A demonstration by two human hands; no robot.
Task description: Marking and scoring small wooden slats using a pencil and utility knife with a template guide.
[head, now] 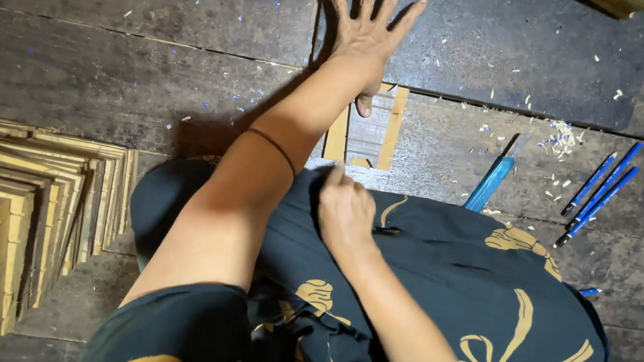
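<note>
The wood piece (369, 133) lies flat on the dark plank floor (100, 71) just ahead of my knees, a pale square with lighter strips down its two sides and thin lines drawn across its middle. My left hand (370, 31) is stretched out past it, fingers spread wide and flat on the boards, gripping nothing, with only the thumb reaching back to touch the piece's far edge. My right hand (346, 210) is curled loosely closed and rests on my lap (443, 284), at the near edge of the piece; I cannot tell whether it holds anything small inside. Judging by how things lie, much cutting and marking looks done: pale shavings (559, 140) are scattered over the floor to the right, and a stack (3, 210) of similar pale squares, some with ruled lines, stands fanned out at my left, well apart from the single piece. That one is the only piece lying out before me. To the right of it lies a light blue ruler (490, 183), slanted, and further right a few blue pens (599, 193) side by side. I see no packages, labels or signs anywhere; the only pattern is the gold ribbon print on my dark cloth.
</note>
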